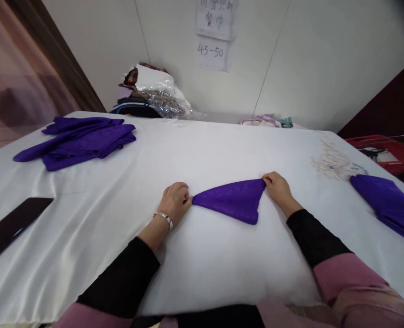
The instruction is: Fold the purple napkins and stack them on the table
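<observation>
Purple folded cloth [229,200] lies on or just over the white-covered table [222,269], long axis running left-right. It spans from the left hand [175,201], fingers curled, pinching its pointed end, to the right hand [278,189], pinching the wide end's far corner; neither is nearer. Purple pile [82,141]: far left.

Looks like a textile workroom: a broad white-covered table [208,150] lies under the fingers [268,178], purple cloth [231,199] between them, a pile [82,141] well to their left, a bundle [391,202] to their right; beyond them, stacked fabrics [154,82] and handwritten notes [211,57] on the wall [311,77].
</observation>
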Motion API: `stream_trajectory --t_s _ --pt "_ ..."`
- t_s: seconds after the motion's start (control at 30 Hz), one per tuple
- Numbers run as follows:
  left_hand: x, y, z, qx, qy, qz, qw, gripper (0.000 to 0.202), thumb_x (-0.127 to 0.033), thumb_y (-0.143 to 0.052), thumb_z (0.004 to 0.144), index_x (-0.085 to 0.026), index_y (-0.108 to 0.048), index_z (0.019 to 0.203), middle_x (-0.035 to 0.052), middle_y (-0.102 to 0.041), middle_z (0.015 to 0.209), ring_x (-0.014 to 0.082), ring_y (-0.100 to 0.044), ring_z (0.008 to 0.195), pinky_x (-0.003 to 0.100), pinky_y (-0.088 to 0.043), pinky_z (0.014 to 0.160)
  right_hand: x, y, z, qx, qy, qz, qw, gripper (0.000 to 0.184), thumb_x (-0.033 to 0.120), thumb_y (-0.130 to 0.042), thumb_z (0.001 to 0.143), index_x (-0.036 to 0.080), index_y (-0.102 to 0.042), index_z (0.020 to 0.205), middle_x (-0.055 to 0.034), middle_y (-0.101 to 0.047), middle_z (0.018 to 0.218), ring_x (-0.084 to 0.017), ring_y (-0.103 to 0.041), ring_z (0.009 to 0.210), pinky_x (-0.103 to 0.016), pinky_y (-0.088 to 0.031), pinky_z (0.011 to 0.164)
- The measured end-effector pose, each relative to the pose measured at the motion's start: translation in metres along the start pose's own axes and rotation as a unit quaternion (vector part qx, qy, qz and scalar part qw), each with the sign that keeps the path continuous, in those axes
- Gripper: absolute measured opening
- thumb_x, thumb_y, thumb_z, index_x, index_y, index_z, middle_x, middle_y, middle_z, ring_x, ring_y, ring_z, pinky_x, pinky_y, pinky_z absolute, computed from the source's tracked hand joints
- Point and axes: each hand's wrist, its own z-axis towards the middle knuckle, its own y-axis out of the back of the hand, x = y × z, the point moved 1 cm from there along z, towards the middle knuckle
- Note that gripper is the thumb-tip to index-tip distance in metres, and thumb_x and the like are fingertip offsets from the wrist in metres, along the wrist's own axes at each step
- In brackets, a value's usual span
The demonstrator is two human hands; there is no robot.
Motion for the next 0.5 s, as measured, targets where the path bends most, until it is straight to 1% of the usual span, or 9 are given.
stream_trajectory --t_s 0.03,0.07,0.13,0.2,0.27,0.33,0.37,0.43,0.5 --pt "-0.002 0.0 0.0 -0.003 -0.009 0.008 1.0 0.011 -0.017 -0.052 0.078 -0.02 -0.061 0.082 0.0083 -0.061 0.107 0.0238 -0.054 0.106 0.044 -0.039 0.096 0.0 0.0 0.0 0.0 0.002 -0.002 1.0 0.02 0.023 -0.045 0.084 0.02 -0.064 0.083 -0.0058 -0.062 0.086 -0.021 -0.056 0.081 -0.033 -0.042 0.074" --pt "-0.004 0.0 0.0 0.001 -0.022 0.015 1.0 0.022 -0.014 -0.049 0.079 -0.02 -0.062 0.095 0.0085 -0.061 0.11 0.0237 -0.053 0.107 0.044 -0.04 0.096 0.0 -0.001 0.0 0.0 0.005 -0.003 1.0 0.02 0.023 -0.045 0.084 0.02 -0.064 0.083 -0.0057 -0.061 0.086 -0.021 -0.055 0.082 -0.033 -0.042 0.074" --pt "-0.01 0.0 0.001 0.028 -0.059 0.029 0.997 0.046 -0.004 -0.042 0.077 -0.023 -0.057 0.116 0.008 -0.059 0.12 0.0234 -0.051 0.112 0.044 -0.039 0.097 -0.001 -0.001 0.001 0.0 0.014 -0.003 1.0 0.02 0.022 -0.044 0.084 0.021 -0.064 0.082 -0.0055 -0.061 0.085 -0.021 -0.055 0.082 -0.033 -0.042 0.073" --pt "-0.015 -0.002 0.003 0.061 -0.101 0.041 0.992 0.063 0.004 -0.037 0.073 -0.027 -0.051 0.126 0.0065 -0.054 0.131 0.0233 -0.047 0.12 0.044 -0.038 0.099 -0.001 -0.002 0.001 -0.001 0.022 -0.002 1.0 0.019 0.021 -0.044 0.084 0.021 -0.063 0.081 -0.0054 -0.06 0.085 -0.021 -0.055 0.083 -0.032 -0.042 0.073" --pt "-0.019 -0.004 0.005 0.087 -0.144 0.046 0.985 0.066 0.006 -0.036 0.07 -0.027 -0.054 0.124 0.0051 -0.05 0.136 0.0241 -0.042 0.126 0.045 -0.037 0.1 0.0 -0.002 0.001 -0.003 0.029 -0.002 1.0 0.019 0.021 -0.044 0.084 0.021 -0.063 0.081 -0.0053 -0.06 0.084 -0.021 -0.055 0.084 -0.032 -0.042 0.073" --pt "-0.022 -0.004 0.007 0.099 -0.172 0.041 0.979 0.061 0.006 -0.038 0.07 -0.026 -0.061 0.116 0.0043 -0.052 0.135 0.0247 -0.04 0.128 0.045 -0.036 0.101 0.0 -0.002 0.001 -0.005 0.033 -0.002 0.999 0.019 0.021 -0.044 0.084 0.021 -0.063 0.081 -0.0053 -0.06 0.083 -0.021 -0.055 0.085 -0.032 -0.042 0.073" --pt "-0.024 -0.004 0.007 0.1 -0.176 0.034 0.979 0.057 0.005 -0.039 0.07 -0.026 -0.064 0.112 0.0037 -0.055 0.132 0.0247 -0.041 0.128 0.045 -0.036 0.101 0.001 -0.002 0.001 -0.006 0.034 -0.002 0.999 0.019 0.021 -0.044 0.085 0.021 -0.063 0.081 -0.0054 -0.06 0.083 -0.021 -0.054 0.085 -0.032 -0.042 0.073" --pt "-0.027 -0.002 0.009 0.095 -0.161 0.021 0.982 0.05 0.001 -0.044 0.07 -0.026 -0.067 0.106 0.0025 -0.059 0.127 0.0247 -0.042 0.126 0.045 -0.036 0.102 0.002 -0.001 0.001 -0.008 0.032 -0.002 0.999 0.019 0.02 -0.044 0.085 0.022 -0.063 0.082 -0.0055 -0.06 0.085 -0.021 -0.054 0.086 -0.033 -0.042 0.073" --pt "-0.033 0.0 0.013 0.086 -0.125 0.017 0.988 0.034 -0.011 -0.05 0.075 -0.027 -0.07 0.097 0.0019 -0.063 0.121 0.0263 -0.044 0.124 0.046 -0.036 0.1 0.003 -0.001 0.001 -0.008 0.029 -0.004 1.0 0.019 0.02 -0.044 0.085 0.022 -0.063 0.083 -0.0055 -0.061 0.086 -0.021 -0.054 0.087 -0.033 -0.042 0.074"
